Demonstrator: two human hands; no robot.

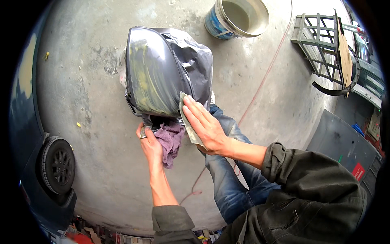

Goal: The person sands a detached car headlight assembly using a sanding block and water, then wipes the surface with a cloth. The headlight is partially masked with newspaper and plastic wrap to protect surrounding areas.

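Observation:
A large curved part shaped like a car headlight (156, 75) stands in front of me, its glossy dark face streaked with yellowish, cloudy smears. Black plastic sheeting (198, 57) wraps its right side. At its lower edge my left hand (151, 142) is closed, with a crumpled purple cloth (170, 142) bunched against the palm and thumb. My right hand (206, 127) holds a greenish-grey sheet of sandpaper (188, 124) under straight fingers, by the part's lower right corner. Whether the sheet touches the surface there I cannot tell.
A bucket (243, 18) of greyish liquid stands beyond on the concrete floor. A thin red hose (266, 75) runs along the right. A metal rack (319, 44) is at the far right. On the left are a dark car body (24, 134) and its wheel (59, 164).

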